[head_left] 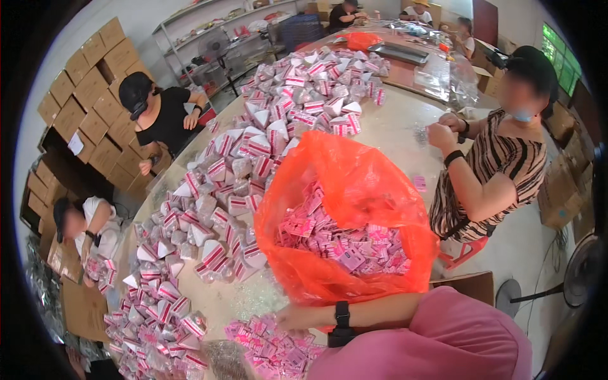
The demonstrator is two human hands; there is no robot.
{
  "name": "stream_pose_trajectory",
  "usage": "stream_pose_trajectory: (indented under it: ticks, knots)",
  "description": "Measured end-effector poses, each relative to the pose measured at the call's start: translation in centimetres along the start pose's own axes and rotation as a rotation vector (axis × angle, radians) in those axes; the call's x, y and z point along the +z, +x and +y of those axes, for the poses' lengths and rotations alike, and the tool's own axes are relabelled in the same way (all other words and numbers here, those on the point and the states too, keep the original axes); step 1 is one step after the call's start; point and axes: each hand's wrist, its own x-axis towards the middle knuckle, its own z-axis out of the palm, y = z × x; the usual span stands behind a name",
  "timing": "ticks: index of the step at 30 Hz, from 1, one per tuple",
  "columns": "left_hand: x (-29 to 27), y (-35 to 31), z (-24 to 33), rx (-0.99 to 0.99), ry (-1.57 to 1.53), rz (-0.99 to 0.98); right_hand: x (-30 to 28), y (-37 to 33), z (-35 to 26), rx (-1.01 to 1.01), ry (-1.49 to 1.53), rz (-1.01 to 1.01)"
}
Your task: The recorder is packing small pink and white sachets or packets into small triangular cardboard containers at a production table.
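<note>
Keep your right hand (292,316), fingers curled on the loose heap of small pink paper packets (269,345), gathering beside the orange plastic bag (354,183)

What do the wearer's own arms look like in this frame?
Only one arm shows: the right forearm, bare from elbow to wrist. A black wristband, much like a watch, circles the wrist. Above the elbow hangs a loose pink sleeve, plain, with no markings. The left arm is out of view.
</note>
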Motion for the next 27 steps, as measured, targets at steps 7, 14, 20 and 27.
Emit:
stream_pose_trajectory:
  ticks: [7, 14, 20, 27]
  knots:
    - [-3.3, -2.6, -10.7, 0.111, 1.004, -0.05, 0.2, -3.2, -5.4, 0.021, 0.026, -0.005]
    - [-4.7, -7.0, -13.7, 0.238, 0.982, 0.286, 3.8, -10.1, -22.3, -0.787, -0.09, -0.285]
    - [-3.8, -7.9, -15.5, 0.366, 1.229, 0.259, 3.7, -15.2, -25.7, -1.184, -0.155, -0.671]
    - [-5.0, -8.0, -17.0, 0.248, 1.487, 0.149, 3.6, -14.8, -25.1, -1.248, -0.161, -0.751]
